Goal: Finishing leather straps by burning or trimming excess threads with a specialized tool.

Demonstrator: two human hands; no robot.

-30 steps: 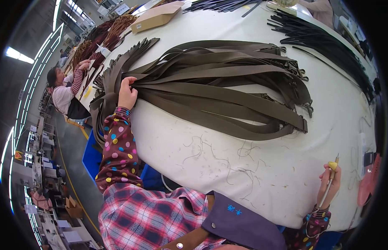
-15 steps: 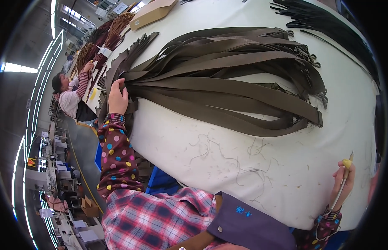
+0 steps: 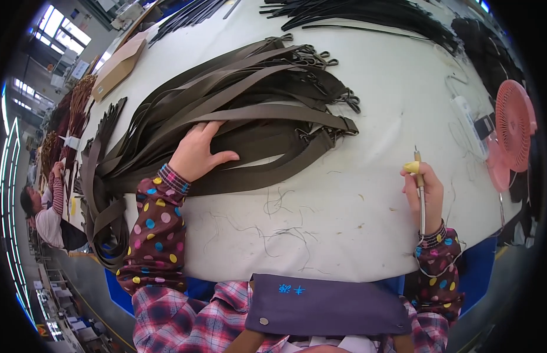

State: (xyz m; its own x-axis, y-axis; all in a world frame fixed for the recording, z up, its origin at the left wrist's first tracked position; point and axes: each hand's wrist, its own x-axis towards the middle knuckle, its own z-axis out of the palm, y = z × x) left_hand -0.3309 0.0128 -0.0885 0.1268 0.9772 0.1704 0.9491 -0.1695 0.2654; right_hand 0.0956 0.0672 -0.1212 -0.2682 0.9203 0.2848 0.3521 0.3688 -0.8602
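Observation:
A large bundle of dark olive-brown webbing straps [image 3: 244, 115] lies across the table, with metal snap hooks [image 3: 320, 59] and buckles at its right ends. My left hand [image 3: 197, 151] rests among the near straps, thumb spread away from the fingers; its fingertips meet the lower edge of one strap and are partly hidden. Over the table to the right, my right hand [image 3: 426, 191] is closed around a slim corded pen tool [image 3: 422, 200], its metal tip pointing away from me. A yellow wrap [image 3: 411, 167] covers one fingertip of that hand.
Loose thread ends [image 3: 285, 232] litter the white tabletop [image 3: 356, 235] near me. A pink fan [image 3: 513, 126] and a white power strip [image 3: 469, 126] stand at the right. Black strips [image 3: 356, 16] and a cardboard box [image 3: 117, 67] lie farther back. Another person [image 3: 50, 217] works at the left.
My left hand has moved right from the gathered end of the bundle to its middle straps. The head view has swung rightward, bringing the fan into sight. My right hand still holds the pen tool.

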